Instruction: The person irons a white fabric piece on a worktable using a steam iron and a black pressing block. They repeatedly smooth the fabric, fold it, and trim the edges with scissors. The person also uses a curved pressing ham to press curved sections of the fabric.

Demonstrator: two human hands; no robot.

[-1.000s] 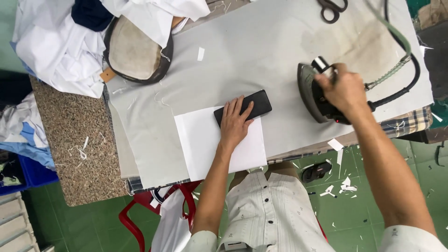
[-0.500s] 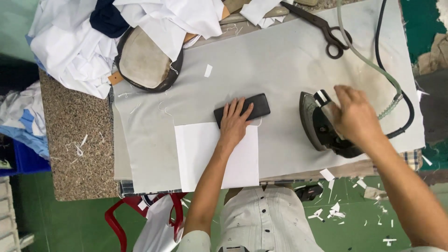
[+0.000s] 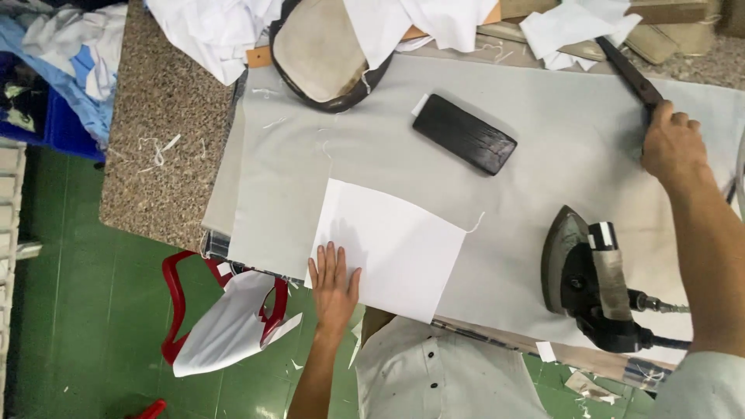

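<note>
Resting flat with fingers spread, the left hand (image 3: 334, 285) presses the near corner of a white square fabric piece (image 3: 392, 247) lying on the grey padded counter (image 3: 372, 147). The right hand (image 3: 671, 143) has its fingers closed on the large dark scissors (image 3: 630, 74) at the far edge. A dark steam iron (image 3: 590, 279) stands near the front edge, and a black rectangular block (image 3: 464, 133) lies apart, untouched.

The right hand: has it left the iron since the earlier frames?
Yes. The right hand has let go of the iron and gone to the scissors at the table's far edge.
</note>
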